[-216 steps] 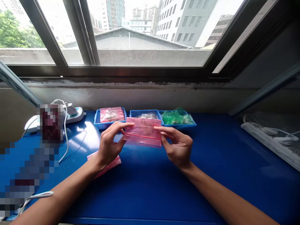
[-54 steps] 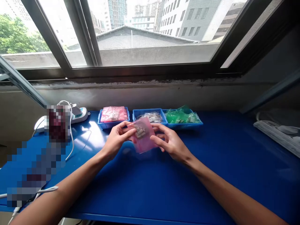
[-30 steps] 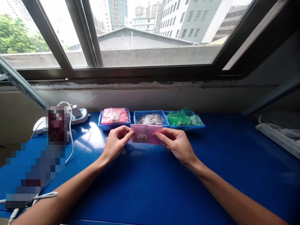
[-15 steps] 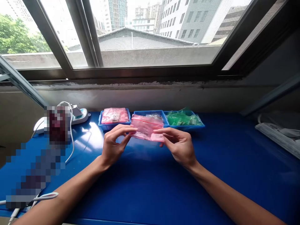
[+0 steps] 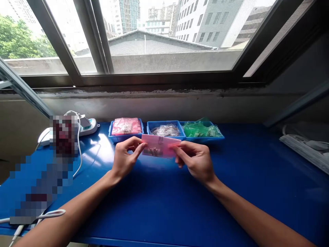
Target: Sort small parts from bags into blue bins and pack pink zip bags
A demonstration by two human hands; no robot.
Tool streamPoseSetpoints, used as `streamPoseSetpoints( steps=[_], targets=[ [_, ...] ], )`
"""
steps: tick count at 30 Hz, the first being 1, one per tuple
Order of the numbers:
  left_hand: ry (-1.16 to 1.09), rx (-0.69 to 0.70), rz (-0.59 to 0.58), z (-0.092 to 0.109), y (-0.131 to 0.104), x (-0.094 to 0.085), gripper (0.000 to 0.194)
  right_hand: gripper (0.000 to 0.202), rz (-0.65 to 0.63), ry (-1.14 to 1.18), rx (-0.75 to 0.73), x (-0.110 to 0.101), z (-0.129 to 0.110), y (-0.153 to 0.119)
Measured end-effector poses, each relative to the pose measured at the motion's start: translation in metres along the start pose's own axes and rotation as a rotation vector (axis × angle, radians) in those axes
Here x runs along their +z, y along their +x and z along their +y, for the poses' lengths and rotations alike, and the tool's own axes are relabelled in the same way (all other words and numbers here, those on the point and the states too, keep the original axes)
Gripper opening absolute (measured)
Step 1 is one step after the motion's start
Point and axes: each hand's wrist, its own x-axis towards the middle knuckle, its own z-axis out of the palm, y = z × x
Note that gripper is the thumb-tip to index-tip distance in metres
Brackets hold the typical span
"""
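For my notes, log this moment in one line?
left hand: holding pink bag | right hand: holding pink bag | blue trays: beyond

Site: workshop, by its fittings.
Benchtop: plain blue, beneath left hand and right hand.
Bins: three, blue, beyond the hands, holding bagged parts.
Power strip: beyond the left hand, farther left.
Window: beyond the bins, city buildings outside.

Left fingers, right fingers pinched — forearms angled inward.
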Motion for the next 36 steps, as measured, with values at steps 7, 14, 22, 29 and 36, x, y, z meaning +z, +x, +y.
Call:
streamPoseSetpoints(
  steps=[7, 14, 22, 29, 36],
  targets=[
    [-0.186, -0.346, -0.201, 0.001, 0.004, 0.0, 0.051, 0.04, 0.007, -0.101, 0.094, -0.001, 0.0, 0.005],
    [-0.16, -0.288, -0.183, 0.002, 0.004, 0.0, 0.048, 0.041, -0.005, -0.081, 0.115, -0.002, 0.002, 0.006],
    [-0.018, -0.052, -0.074, 0.002, -0.001, -0.001, 0.025, 0.033, 0.002, -0.036, 0.069, 0.0, 0.0, 0.004],
    [0.167, 0.325, 0.089, -0.004, -0.006, -0.003, 0.017, 0.019, 0.092, -0.089, -0.127, -0.001, 0.003, -0.003],
    [0.157, 0.246, 0.037, 0.001, -0.003, -0.002, 0.015, 0.017, 0.033, -0.074, -0.106, 0.0, 0.001, -0.002]
  ],
)
